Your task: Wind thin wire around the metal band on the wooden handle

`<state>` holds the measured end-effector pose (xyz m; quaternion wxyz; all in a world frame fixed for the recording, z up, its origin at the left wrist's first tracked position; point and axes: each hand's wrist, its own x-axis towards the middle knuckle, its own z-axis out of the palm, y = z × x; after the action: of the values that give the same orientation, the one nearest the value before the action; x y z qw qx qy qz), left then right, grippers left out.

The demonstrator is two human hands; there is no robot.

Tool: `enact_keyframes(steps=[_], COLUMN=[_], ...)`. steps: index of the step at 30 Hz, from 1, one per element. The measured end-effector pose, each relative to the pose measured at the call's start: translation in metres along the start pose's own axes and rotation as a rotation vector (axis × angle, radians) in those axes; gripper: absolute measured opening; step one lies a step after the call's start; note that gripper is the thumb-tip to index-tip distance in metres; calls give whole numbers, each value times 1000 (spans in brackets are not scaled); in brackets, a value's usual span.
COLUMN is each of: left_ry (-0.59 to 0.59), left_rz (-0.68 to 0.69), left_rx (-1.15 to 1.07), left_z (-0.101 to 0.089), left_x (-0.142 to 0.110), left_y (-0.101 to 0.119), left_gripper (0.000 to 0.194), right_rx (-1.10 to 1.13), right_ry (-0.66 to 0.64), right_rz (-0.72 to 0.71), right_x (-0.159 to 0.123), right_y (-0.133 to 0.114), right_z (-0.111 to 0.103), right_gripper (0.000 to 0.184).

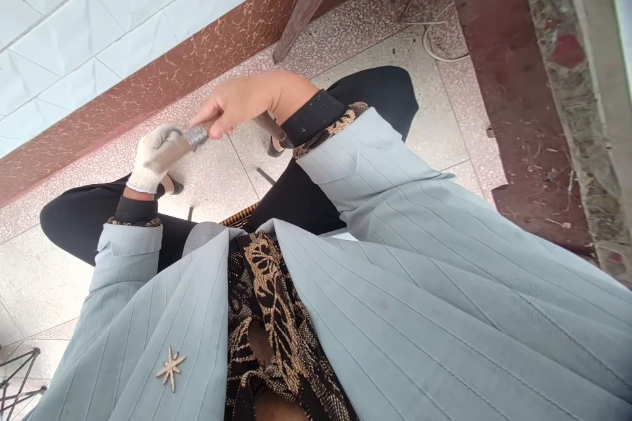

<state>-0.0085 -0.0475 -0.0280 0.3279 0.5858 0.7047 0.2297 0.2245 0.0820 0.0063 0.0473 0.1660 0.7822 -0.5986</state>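
My right hand (241,105), bare, is closed around the handle of a flat paintbrush (170,151). A silvery metal band joins the handle to the pale beige brush end, which points left and is slightly blurred. My left hand (153,154) wears a white knitted glove (143,171). Its fingers look curled, and the brush end lies across them in view. I cannot make out what the left hand holds, if anything. Both hands are above the floor, between my spread knees. Below my right wrist, a dark brown thing (269,125) shows, too hidden to name.
A white tiled wall (89,26) with a brown base strip (212,39) runs along the far left. A wooden leg (311,6) leans near it. At right stands a worn reddish board (523,112); a white cable (434,46) lies beside it. A thin black metal frame (20,375) is lower left.
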Motion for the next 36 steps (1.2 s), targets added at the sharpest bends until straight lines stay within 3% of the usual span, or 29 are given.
enact_keyframes(steps=[3, 5, 7, 9, 11, 13, 17, 20, 23, 26, 29, 32, 36], left_ry=[-7, -109, -227, -314, -346, -365, -420, -426, -398, -343, -259, -184, -170], left_rz=[-13, 28, 70, 108, 124, 122, 146, 152, 139, 113, 96, 67, 5], left_rx=[-108, -111, -78, -27, 28, 66, 85, 102, 121, 132, 130, 91, 4], left_z=[6, 11, 14, 15, 14, 13, 13, 13, 9, 4, -2, -4, 1], left_x=[1, -2, -6, -10, -13, -13, -13, -12, -12, -9, -5, 1, 8], left_y=[-2, 2, 7, 13, 16, 17, 15, 14, 15, 17, 16, 10, -2], left_gripper=[21, 19, 20, 23, 24, 23, 23, 25, 25, 24, 20, 17, 17], right_rx=[405, 557, 465, 113, -287, -519, -594, -615, -606, -552, -346, -121, -2], right_ry=[445, 607, 652, 652, 603, 504, 300, 141, 10, -97, -194, -225, -248], right_rz=[-98, -56, 17, 89, 173, 255, 371, 436, 457, 451, 425, 334, 115], right_x=[2, 7, 10, 10, 8, 6, 9, 13, 17, 17, 14, 8, 0], right_y=[-1, 0, 2, 3, 3, 2, -1, 1, 6, 9, 5, -1, 2], right_z=[-5, -4, -2, 0, 2, 5, 11, 14, 16, 17, 17, 13, -1], right_gripper=[37, 31, 26, 17, 6, 6, 4, 16, 21, 9, 14, 26, 30])
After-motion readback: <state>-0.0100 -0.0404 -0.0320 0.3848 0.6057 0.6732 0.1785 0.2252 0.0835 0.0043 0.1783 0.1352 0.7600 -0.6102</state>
